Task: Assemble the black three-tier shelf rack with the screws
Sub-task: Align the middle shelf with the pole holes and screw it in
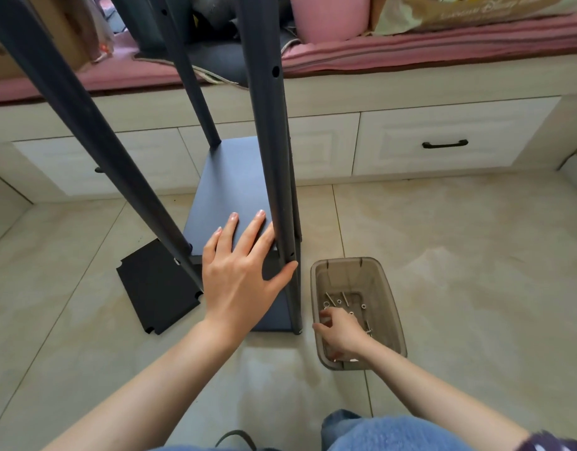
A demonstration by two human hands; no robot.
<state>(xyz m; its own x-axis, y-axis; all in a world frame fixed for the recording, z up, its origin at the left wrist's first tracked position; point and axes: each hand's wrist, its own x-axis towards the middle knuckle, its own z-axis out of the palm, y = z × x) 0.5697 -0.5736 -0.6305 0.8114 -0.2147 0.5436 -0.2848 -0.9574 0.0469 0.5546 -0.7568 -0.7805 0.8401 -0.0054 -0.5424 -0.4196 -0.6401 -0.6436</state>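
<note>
The black rack (230, 187) stands on the floor with long posts rising toward me. My left hand (244, 265) lies flat on its middle shelf panel, fingers spread, the thumb against the near right post (270, 141). A loose black shelf panel (156, 288) lies on the tiles to the left. To the right stands a clear brown bin (388, 307) with several screws (344, 299) and washers at its bottom. My right hand (340, 330) reaches down inside the bin, fingers curled over the screws; whether it holds one is hidden.
White drawer fronts with a black handle (445, 144) run along the back under a pink cushioned bench (443, 50). A pink bin (329, 16) and a paper bag (459, 8) sit on the bench. My knee in blue jeans (391, 434) shows at the bottom edge.
</note>
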